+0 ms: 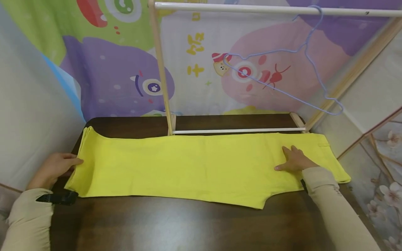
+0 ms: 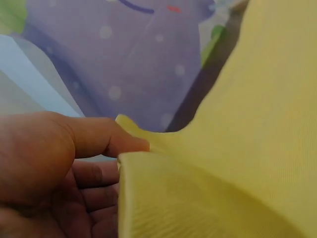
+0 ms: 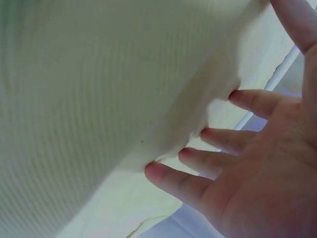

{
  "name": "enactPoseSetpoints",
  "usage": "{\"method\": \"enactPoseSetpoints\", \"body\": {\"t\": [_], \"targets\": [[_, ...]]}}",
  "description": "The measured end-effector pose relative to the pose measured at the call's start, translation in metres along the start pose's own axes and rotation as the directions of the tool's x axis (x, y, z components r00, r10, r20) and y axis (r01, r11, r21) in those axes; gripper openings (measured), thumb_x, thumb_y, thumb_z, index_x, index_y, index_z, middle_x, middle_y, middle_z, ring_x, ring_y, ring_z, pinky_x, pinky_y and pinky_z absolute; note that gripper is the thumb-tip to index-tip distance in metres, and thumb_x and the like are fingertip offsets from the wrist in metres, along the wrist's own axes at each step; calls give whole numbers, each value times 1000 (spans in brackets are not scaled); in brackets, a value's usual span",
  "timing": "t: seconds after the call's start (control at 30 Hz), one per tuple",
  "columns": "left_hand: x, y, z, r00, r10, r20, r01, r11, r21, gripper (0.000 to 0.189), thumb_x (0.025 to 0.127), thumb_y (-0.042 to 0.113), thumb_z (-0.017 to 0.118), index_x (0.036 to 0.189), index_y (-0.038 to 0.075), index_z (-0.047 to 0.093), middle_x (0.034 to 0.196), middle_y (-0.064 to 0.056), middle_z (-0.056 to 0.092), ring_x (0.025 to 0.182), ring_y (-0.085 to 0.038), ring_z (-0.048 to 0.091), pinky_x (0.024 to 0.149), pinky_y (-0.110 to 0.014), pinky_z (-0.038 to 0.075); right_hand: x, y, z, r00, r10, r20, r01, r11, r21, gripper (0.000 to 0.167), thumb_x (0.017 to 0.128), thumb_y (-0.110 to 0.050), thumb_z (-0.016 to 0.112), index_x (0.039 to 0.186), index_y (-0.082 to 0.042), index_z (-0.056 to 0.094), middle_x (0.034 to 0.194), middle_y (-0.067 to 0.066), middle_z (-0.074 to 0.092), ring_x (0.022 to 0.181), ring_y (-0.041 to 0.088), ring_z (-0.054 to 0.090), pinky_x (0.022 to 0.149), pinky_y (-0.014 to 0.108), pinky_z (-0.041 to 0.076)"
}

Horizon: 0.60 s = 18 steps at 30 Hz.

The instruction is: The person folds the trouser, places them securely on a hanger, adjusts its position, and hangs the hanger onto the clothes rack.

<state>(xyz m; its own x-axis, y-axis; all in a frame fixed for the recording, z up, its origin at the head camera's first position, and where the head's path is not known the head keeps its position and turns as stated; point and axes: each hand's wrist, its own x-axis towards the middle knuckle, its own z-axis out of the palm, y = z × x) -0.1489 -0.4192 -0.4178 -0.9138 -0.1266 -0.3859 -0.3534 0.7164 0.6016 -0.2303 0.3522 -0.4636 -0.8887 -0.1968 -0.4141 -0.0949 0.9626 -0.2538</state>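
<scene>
Yellow trousers (image 1: 188, 164), folded lengthwise, lie across the dark table with the leg ends at the left and the waist at the right. My left hand (image 1: 59, 165) pinches the layered hems, which are raised off the table. In the left wrist view the thumb of my left hand (image 2: 64, 158) lies on top of the cloth's edge, the other fingers beneath. Spread fingers of my right hand (image 1: 296, 160) rest on the trousers near the waist. Up close in the right wrist view, the fingertips (image 3: 158, 171) of that hand touch the pale-looking cloth.
A wooden rack with a white top rail (image 1: 251, 9) and a white lower bar (image 1: 238, 131) stands behind the trousers. From the rail hangs a blue wire hanger (image 1: 276, 90). The dark table (image 1: 172, 223) shows in front, and a cartoon curtain (image 1: 122, 80) covers the back.
</scene>
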Motion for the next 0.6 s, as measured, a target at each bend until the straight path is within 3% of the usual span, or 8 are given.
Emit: {"method": "enactPoseSetpoints", "body": {"t": [0.07,0.23,0.33,0.6], "targets": [[-1,3,1,1000,17,10,-16,999,-33,65,97,33,54,128,-23,41,102,-18,62,77,-8,58,67,-28,55,1,-1,0,1000,-4,-5,4,1000,-10,119,77,-62,71,147,16,15,144,51,8,130,70,12,103,75,22],[-4,13,3,997,62,37,-58,994,-88,66,98,34,54,131,-21,40,95,2,63,77,-1,60,70,-25,56,2,1,1,1000,-4,5,4,1000,-1,120,77,-64,71,148,15,13,146,50,7,131,70,10,103,76,20],[-6,18,3,995,85,44,-80,992,-101,68,99,37,54,133,-20,39,98,7,61,78,3,59,71,-22,55,3,3,2,1000,-10,8,10,1000,18,121,76,-63,71,148,15,13,145,50,6,131,70,9,103,76,20],[-11,32,9,992,117,44,-104,967,-232,64,99,38,55,132,-15,43,89,22,57,79,2,62,73,-22,55,4,5,1,1000,-10,10,9,999,51,122,76,-62,73,149,14,11,146,50,3,132,70,7,101,78,19]]}}
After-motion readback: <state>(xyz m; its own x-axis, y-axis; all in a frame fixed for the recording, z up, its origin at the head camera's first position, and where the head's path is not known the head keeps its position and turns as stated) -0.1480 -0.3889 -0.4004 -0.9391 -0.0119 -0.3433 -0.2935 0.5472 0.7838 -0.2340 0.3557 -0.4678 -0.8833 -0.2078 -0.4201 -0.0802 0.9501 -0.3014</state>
